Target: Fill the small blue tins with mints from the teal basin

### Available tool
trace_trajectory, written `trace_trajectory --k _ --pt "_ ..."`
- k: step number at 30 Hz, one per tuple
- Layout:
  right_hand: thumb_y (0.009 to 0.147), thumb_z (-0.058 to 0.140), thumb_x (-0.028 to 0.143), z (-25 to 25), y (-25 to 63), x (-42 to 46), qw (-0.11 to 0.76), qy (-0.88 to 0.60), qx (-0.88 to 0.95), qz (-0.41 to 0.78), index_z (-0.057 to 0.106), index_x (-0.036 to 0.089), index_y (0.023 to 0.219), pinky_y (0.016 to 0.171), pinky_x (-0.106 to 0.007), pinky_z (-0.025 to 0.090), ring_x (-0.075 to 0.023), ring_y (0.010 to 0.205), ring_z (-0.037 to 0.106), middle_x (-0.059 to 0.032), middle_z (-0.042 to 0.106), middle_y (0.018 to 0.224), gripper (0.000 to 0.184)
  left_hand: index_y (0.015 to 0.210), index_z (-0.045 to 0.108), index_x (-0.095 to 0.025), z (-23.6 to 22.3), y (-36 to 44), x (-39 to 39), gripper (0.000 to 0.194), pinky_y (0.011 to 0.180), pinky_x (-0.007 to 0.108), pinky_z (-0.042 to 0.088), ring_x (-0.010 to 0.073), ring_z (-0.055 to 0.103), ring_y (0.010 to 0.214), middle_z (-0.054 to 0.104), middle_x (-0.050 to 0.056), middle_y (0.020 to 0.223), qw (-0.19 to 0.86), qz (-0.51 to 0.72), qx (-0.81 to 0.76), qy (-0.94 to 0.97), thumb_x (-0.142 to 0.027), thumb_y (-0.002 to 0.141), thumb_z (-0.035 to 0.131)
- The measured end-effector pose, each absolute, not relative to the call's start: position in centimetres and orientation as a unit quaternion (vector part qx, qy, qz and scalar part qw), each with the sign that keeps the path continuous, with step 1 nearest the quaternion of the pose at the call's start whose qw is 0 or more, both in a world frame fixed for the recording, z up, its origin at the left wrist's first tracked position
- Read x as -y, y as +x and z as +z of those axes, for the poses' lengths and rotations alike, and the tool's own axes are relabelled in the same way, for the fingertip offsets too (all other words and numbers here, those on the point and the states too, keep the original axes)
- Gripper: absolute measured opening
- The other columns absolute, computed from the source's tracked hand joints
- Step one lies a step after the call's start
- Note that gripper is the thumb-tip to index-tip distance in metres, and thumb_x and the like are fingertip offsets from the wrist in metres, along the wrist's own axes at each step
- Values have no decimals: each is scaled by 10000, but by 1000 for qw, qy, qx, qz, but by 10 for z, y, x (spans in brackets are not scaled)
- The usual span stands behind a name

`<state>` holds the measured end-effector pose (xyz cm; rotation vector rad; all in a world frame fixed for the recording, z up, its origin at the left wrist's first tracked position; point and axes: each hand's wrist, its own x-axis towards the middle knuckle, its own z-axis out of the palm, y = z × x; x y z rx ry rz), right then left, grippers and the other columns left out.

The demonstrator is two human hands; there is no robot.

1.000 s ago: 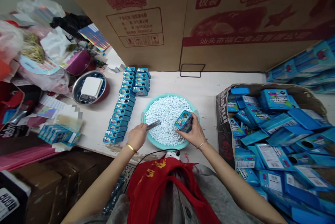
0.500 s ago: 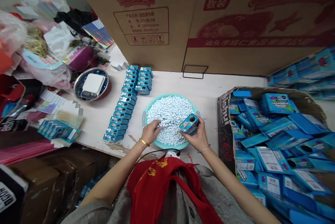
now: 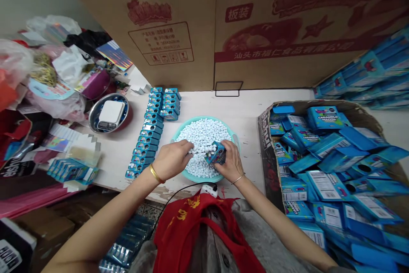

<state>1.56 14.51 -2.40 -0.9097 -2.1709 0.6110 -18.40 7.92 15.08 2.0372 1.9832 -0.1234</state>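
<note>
1. I am working at a white table (image 3: pixel 246 111), with a teal basin (image 3: pixel 204 118) of small white candies (image 3: pixel 200 139) on it.
2. My left hand (image 3: pixel 172 160) is pressing its fingers (image 3: pixel 187 147) together, pinching candies above the basin.
3. My right hand (image 3: pixel 231 164) is wrapping around a blue tin (image 3: pixel 216 153), which has moved nearer the left hand, over the candies.

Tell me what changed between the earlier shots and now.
The left hand has moved right across the turquoise basin, up to the small blue tin, among the white candies. The right hand holds the tin, now further left over the basin. The metal tool seen earlier no longer shows. The rows of blue tins stayed put.
</note>
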Motion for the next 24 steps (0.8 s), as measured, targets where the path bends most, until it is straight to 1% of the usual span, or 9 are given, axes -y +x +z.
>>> trace_trajectory --k 2,5,7,10,12,15,17,20,24 --pt "701 621 250 -25 12 -143 356 -345 836 236 270 201 1376 1021 -565 398 -327 1250 406 -154 439 1308 762 970 601 -175 169 -170 -87 146 679 302 480 223 634 840 637 73 920 119 -110 -685 710 -241 884 503" --pt "707 627 255 -26 9 -143 374 -341 832 230 282 188 1373 1007 -567 410 -327 1240 418 -158 460 1286 753 938 589 -148 190 -149 -93 172 632 304 465 225 624 796 618 91 874 77 -168 -663 725 -146 895 422" --pt "707 635 257 -26 8 -143 379 -340 830 226 290 181 1370 1004 -565 415 -328 1238 421 -163 459 1286 751 929 580 -145 197 -144 -93 191 623 305 458 229 616 801 613 92 878 65 -184 -652 733 -108 891 396" --pt "712 642 265 -27 11 -146 373 -342 832 227 284 189 1375 1005 -570 416 -330 1244 418 -161 450 1303 757 967 568 -161 190 -157 -85 168 643 294 453 222 608 843 615 81 912 54 -166 -676 716 -154 910 410" --pt "713 651 273 -27 14 -149 371 -342 832 233 279 197 1376 1010 -569 415 -328 1240 422 -156 450 1303 764 1022 556 -178 171 -177 -73 172 668 287 453 211 610 874 620 70 962 63 -141 -716 681 -226 929 420" --pt "710 675 294 -28 18 -153 378 -343 822 253 280 197 1369 1016 -556 416 -319 1224 436 -155 449 1287 774 1047 548 -183 120 -208 -49 197 688 292 456 208 623 883 628 66 999 116 -137 -766 617 -291 939 423" --pt "704 697 330 -30 19 -155 376 -356 811 273 280 195 1363 1016 -546 417 -315 1211 448 -153 453 1274 791 1047 547 -180 78 -216 -36 183 712 291 458 209 625 912 632 68 1007 161 -135 -783 586 -272 932 438" --pt "680 730 405 -33 19 -156 359 -388 794 299 282 186 1355 1010 -532 419 -313 1189 469 -152 463 1262 840 1085 534 -186 20 -203 -36 191 786 286 460 202 608 999 628 69 1064 210 -79 -802 554 -252 928 449" --pt "656 744 483 -38 15 -154 340 -421 781 313 288 171 1348 993 -514 431 -311 1159 495 -151 482 1237 885 1175 511 -204 -22 -169 -64 269 883 302 447 198 574 1086 609 75 1160 234 33 -816 528 -205 914 445"
